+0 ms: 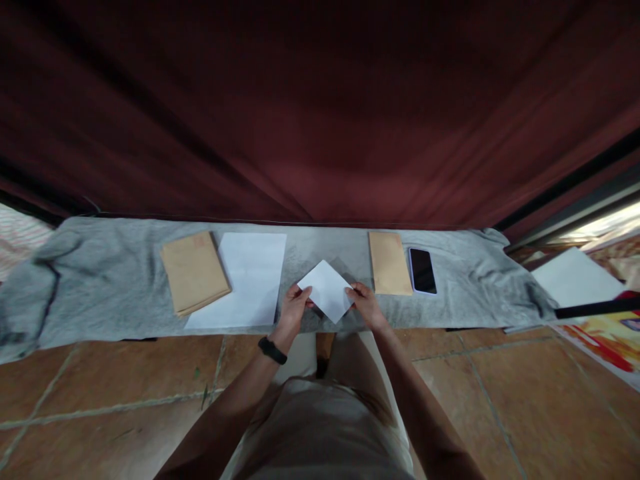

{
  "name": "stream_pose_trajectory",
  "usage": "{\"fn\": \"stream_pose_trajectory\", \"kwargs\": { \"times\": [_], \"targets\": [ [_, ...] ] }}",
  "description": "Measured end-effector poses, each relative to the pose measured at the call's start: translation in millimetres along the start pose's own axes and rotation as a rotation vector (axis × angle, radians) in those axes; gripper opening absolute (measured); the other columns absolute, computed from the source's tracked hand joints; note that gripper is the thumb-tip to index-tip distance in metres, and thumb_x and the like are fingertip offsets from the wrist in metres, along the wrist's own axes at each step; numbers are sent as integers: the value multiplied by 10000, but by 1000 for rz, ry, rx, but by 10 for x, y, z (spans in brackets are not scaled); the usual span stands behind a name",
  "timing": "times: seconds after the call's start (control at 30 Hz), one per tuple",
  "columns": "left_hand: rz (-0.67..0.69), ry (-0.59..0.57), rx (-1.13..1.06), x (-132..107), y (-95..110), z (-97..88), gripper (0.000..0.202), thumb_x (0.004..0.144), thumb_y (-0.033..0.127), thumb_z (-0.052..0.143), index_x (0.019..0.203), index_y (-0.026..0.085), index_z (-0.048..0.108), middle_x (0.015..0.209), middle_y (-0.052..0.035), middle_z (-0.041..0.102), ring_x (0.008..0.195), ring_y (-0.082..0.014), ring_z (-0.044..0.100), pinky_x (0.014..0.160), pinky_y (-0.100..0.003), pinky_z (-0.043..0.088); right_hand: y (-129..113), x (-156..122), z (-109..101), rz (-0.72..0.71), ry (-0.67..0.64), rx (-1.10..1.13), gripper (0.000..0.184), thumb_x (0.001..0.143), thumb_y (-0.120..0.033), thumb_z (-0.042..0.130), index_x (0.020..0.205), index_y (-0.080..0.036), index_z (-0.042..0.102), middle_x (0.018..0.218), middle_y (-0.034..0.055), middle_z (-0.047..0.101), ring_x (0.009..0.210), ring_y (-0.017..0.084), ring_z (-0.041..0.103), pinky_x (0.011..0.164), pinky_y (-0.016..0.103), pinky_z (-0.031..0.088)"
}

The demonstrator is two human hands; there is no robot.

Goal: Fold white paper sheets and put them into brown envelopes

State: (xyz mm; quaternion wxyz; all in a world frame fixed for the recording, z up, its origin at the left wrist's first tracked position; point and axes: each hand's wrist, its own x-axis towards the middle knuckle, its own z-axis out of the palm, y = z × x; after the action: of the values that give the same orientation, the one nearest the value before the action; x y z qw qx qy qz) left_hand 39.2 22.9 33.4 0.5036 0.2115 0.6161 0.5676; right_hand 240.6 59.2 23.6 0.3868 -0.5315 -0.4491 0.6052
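Note:
A folded white sheet of paper (327,291) is held up in front of me, turned so that it looks like a diamond. My left hand (295,303) pinches its left corner, thumb on top. On the opposite side my right hand (365,300) grips the right corner the same way. Both hands are above the near edge of the grey cloth. Left of my left hand lies a larger white paper sheet (255,280), partly covered by a stack of brown envelopes (195,272). To the right of my right hand is one flat brown envelope (390,263).
A phone (423,271) with a dark screen lies beside the right envelope. Grey cloth (470,273) covers the narrow surface, and a dark red curtain (320,133) hangs behind it. White paper (577,283) and a colourful printed sheet (607,343) are at far right. Floor tiles (125,380) lie below.

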Motion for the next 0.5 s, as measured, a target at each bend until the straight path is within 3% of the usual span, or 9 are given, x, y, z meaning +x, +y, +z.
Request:
{"fn": "stream_pose_trajectory", "kwargs": {
  "times": [0.1,0.23,0.37,0.5],
  "targets": [
    [21,25,-20,7,27,1,406,566,447,872,697,151,630,621,28,611,516,-89,555,475,-217,477,-25,-34,-14,35,28,87,458,686,-640,735,862,-229,635,729,-10,668,628,168,635,558,292,564],
    [36,67,-70,-8,28,41,479,534,493,880,652,168,547,628,51,580,550,-83,576,562,-244,552,-31,-121,7,112,-46,203,497,649,-597,805,947,-230,653,848,27,732,702,206,704,684,362,615],
    [18,93,-99,-20,15,59,497,480,459,913,668,169,555,631,54,578,560,-94,590,586,-274,578,3,-163,58,81,-76,104,443,667,-592,764,900,-228,667,747,3,708,656,194,686,620,326,592],
    [18,102,-48,10,38,-18,476,504,425,894,823,163,656,705,32,637,571,-94,588,536,-239,531,22,-126,79,76,-37,37,377,661,-563,738,770,-218,632,606,-31,632,553,157,621,531,278,555]
  ]
}}
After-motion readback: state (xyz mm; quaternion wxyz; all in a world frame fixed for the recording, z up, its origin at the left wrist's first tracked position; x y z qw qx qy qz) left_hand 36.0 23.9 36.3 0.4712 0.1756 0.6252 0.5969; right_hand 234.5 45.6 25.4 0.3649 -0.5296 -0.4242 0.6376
